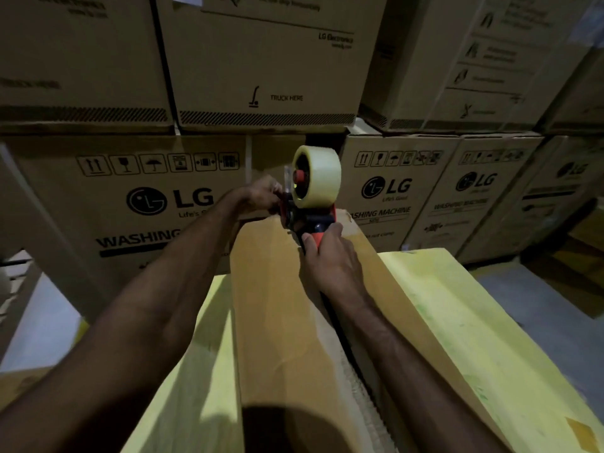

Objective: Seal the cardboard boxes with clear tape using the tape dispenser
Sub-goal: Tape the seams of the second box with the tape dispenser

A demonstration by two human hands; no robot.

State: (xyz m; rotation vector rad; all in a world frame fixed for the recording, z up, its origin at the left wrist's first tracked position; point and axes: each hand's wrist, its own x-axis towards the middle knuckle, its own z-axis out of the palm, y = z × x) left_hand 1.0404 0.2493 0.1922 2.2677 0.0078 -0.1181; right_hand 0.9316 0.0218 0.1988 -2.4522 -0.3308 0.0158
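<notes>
A wall of stacked brown printed cardboard cartons (261, 60) fills the view from 9 through 12 to 3 o'clock, close behind the work. At centre, running from 6 o'clock up to the middle, we find the long brown cardboard box (277, 289) under the hands. Its top flaps meet along a dark open seam (348, 341), and pale yellow panels (457, 322) spread out on either side. Grey floor (42, 322) shows at 8 o'clock and again at 4 o'clock, the only open room beside the box.

Both forearms reach forward, from 7 and 5 o'clock, nearly straight. The right hand (330, 259) is wrapped round the handle of the red-and-black handheld tape dispenser (310, 220). The dispenser stands at the box's far edge, just above centre, with its roll of clear tape (322, 178) upright and uppermost. The left hand (261, 194), at the dispenser's 9 o'clock, pinches its front end with curled fingers; whether tape lies between them we cannot tell.
</notes>
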